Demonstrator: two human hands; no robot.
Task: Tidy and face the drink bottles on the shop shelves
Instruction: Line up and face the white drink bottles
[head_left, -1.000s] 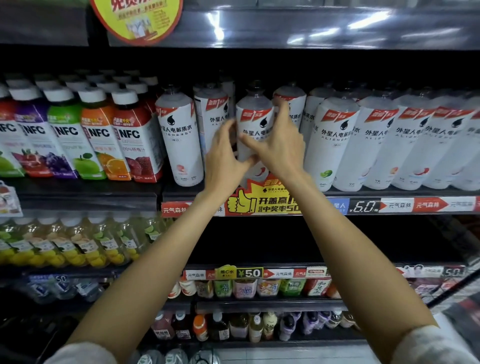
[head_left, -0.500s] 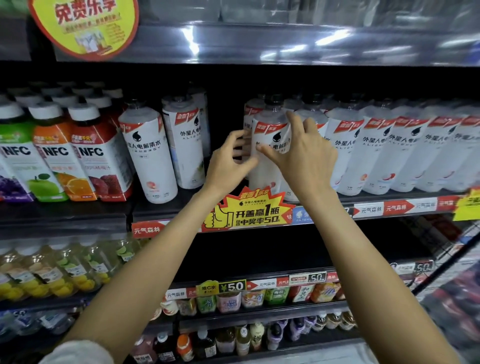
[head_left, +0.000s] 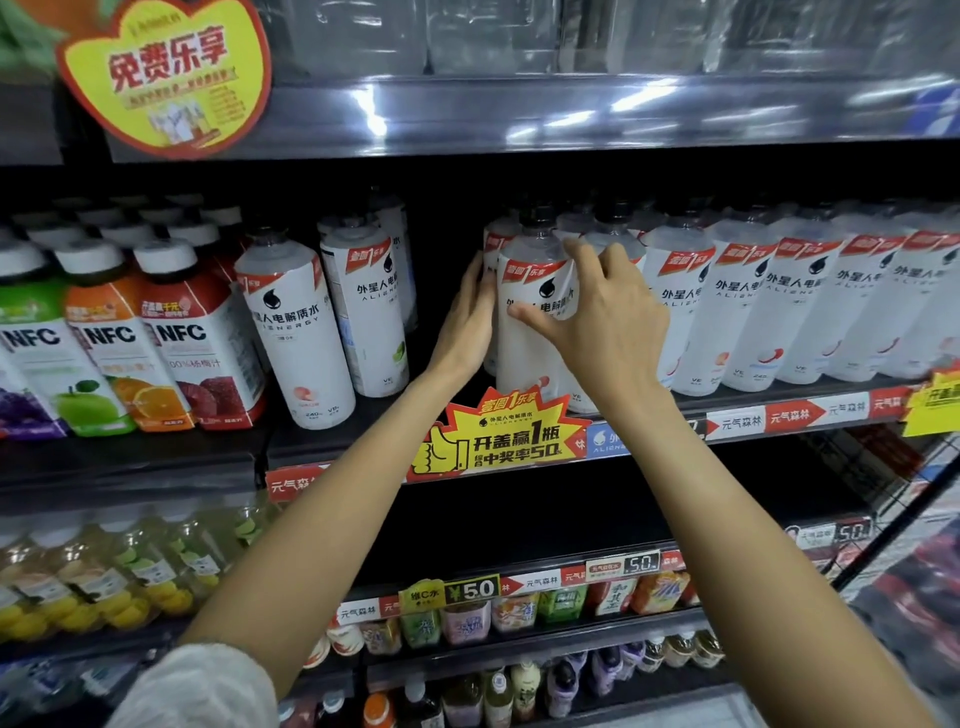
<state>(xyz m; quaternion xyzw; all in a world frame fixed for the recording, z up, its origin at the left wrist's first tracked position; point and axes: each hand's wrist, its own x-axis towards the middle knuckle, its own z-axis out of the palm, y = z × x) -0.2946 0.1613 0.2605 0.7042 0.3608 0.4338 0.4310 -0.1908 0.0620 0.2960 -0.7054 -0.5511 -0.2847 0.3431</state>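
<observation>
A white electrolyte-water bottle (head_left: 524, 358) with a black cap and a red band stands upright at the front of the middle shelf. My left hand (head_left: 467, 322) lies flat against its left side. My right hand (head_left: 597, 322) wraps its front and right side, thumb across the label. To its right runs a row of matching white bottles (head_left: 748, 312). Left of a dark gap stand two more white bottles (head_left: 296, 332), one at the shelf front and one (head_left: 371, 317) behind it.
NFC juice bottles (head_left: 119, 348) fill the shelf's left end. A yellow starburst promo tag (head_left: 498, 436) juts up from the shelf edge (head_left: 779, 415) below my hands. A round yellow sign (head_left: 166, 73) hangs above. Lower shelves hold lemon drinks (head_left: 104, 577) and small bottles (head_left: 519, 691).
The view has swung left and closed in. My left hand has flattened against the bottle's left side; my right hand has closed further round its front. The bottle stays on the shelf.
</observation>
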